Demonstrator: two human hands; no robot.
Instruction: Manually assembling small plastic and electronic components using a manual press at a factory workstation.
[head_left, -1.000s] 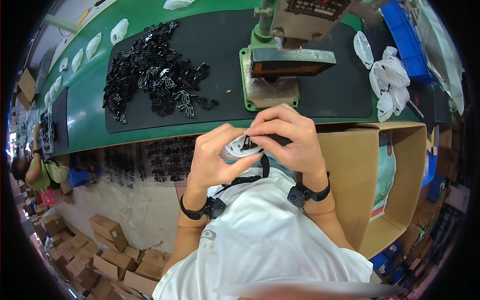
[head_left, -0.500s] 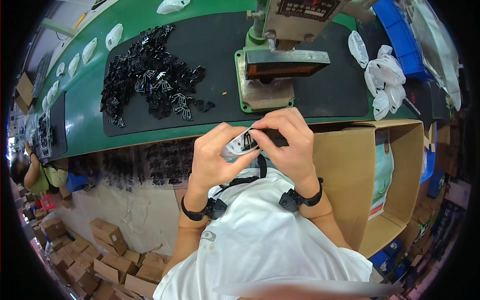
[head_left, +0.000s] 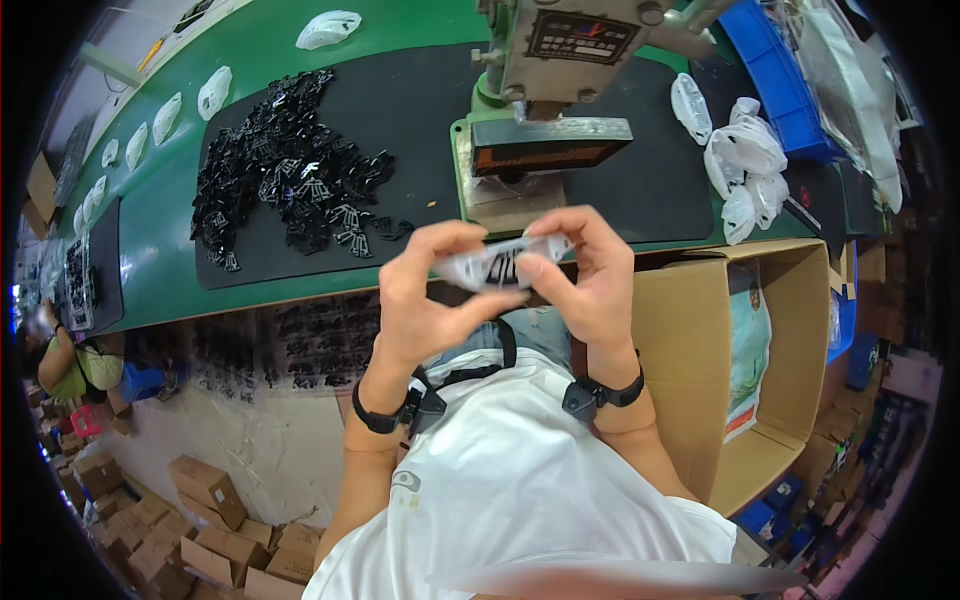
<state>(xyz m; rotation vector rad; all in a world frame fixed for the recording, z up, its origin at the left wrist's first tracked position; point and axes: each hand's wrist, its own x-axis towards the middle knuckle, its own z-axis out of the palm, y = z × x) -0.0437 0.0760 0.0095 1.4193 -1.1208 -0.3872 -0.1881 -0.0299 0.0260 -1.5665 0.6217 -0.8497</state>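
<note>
Between my two hands, just off the table's front edge, is an oblong whitish plastic shell. A black slotted clip lies against its face. My left hand grips the shell's left end between curled fingers and thumb. At the other end my right hand pinches it, the thumb pressed near the clip's right side. Motion blur hides whether the clip is fully seated. Behind my hands stands a green-based hand press. A heap of similar black clips is spread on the dark mat to its left.
White shells, one of them here, stand along the green table's far left side. More white shells are piled at right beside a blue bin. An open cardboard box sits right of me. Another person is at far left.
The shell has turned from steeply tilted to nearly level, its face with the black clip now showing more. My right thumb has moved onto that face. The whole view has shifted slightly.
</note>
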